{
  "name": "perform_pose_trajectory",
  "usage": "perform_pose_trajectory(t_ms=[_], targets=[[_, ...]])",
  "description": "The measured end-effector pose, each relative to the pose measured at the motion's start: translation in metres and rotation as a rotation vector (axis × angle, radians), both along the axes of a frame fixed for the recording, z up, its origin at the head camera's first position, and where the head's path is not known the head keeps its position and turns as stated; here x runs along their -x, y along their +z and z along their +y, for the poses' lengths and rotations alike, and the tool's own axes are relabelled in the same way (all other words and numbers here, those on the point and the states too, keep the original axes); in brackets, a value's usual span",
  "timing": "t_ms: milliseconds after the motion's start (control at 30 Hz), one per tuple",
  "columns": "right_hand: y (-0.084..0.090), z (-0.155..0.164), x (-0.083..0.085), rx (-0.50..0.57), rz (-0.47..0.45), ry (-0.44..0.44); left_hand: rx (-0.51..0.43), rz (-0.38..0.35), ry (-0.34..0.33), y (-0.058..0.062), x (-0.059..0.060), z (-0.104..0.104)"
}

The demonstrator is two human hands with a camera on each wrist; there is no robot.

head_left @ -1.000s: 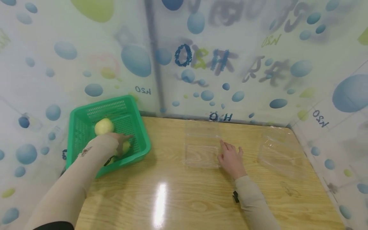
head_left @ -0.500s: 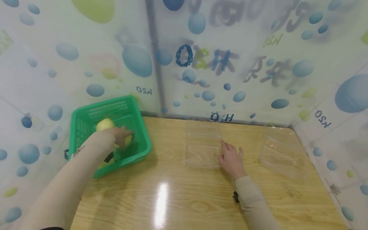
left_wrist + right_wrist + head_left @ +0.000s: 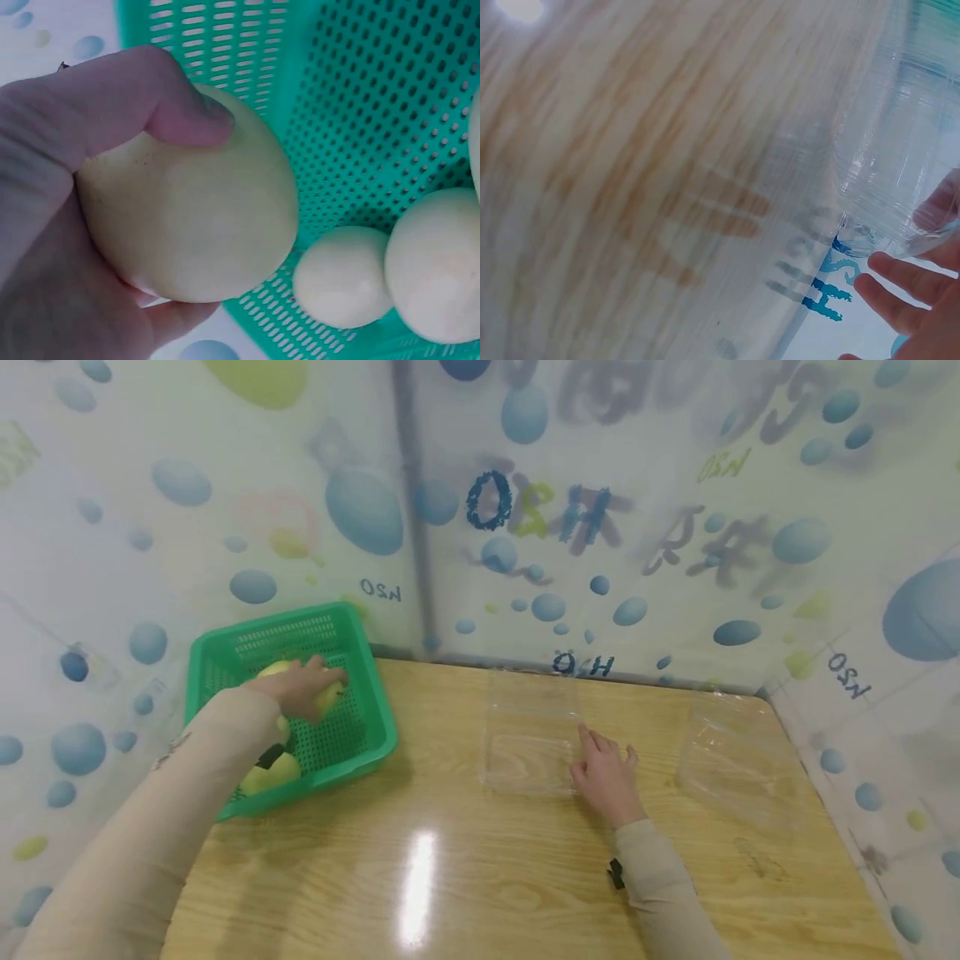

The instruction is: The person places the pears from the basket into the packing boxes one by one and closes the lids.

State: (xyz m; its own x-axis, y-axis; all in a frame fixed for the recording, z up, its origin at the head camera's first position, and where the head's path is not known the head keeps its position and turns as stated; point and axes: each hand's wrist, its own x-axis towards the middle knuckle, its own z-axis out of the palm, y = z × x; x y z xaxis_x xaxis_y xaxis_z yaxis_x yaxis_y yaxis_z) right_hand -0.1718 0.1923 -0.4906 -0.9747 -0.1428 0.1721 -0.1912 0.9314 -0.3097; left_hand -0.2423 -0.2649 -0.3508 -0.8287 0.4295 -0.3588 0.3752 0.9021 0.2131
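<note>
My left hand (image 3: 303, 689) grips a round pale-yellow fruit (image 3: 195, 210) over the green basket (image 3: 386, 739), thumb across its top and fingers underneath. Only part of this fruit shows past the hand in the head view. More yellow fruits (image 3: 442, 262) lie in the basket below, one of them small. My right hand (image 3: 609, 781) rests at the right edge of a clear plastic box (image 3: 532, 764), its fingers extended and spread. Thumb and index finger touch the box's rim, as the right wrist view shows too.
A second clear plastic box (image 3: 738, 768) stands to the right on the wooden table (image 3: 487, 868). Behind the table rises a wall (image 3: 450, 577) printed with blue drops, and the basket stands close to it at the left. Light glares off the tabletop near the front.
The left hand has lifted up and back slightly within the basket, with the fruit in its grip, uncovering fruit at the basket's near left. The right hand has stayed at the box.
</note>
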Motion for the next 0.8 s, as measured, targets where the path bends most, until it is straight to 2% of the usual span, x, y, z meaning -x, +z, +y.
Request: perform_pose_trajectory(t_ms=[200, 600, 800], targets=[[-0.001, 0.003, -0.001, 0.015, -0.008, -0.011, -0.019, 0.083, -0.027, 0.006, -0.001, 0.002], [-0.001, 0.003, -0.002, 0.015, -0.015, 0.000, -0.020, 0.050, -0.006, 0.023, -0.011, 0.018], [0.001, 0.002, -0.001, 0.011, -0.011, 0.000, -0.011, 0.106, -0.069, 0.030, -0.016, 0.034]])
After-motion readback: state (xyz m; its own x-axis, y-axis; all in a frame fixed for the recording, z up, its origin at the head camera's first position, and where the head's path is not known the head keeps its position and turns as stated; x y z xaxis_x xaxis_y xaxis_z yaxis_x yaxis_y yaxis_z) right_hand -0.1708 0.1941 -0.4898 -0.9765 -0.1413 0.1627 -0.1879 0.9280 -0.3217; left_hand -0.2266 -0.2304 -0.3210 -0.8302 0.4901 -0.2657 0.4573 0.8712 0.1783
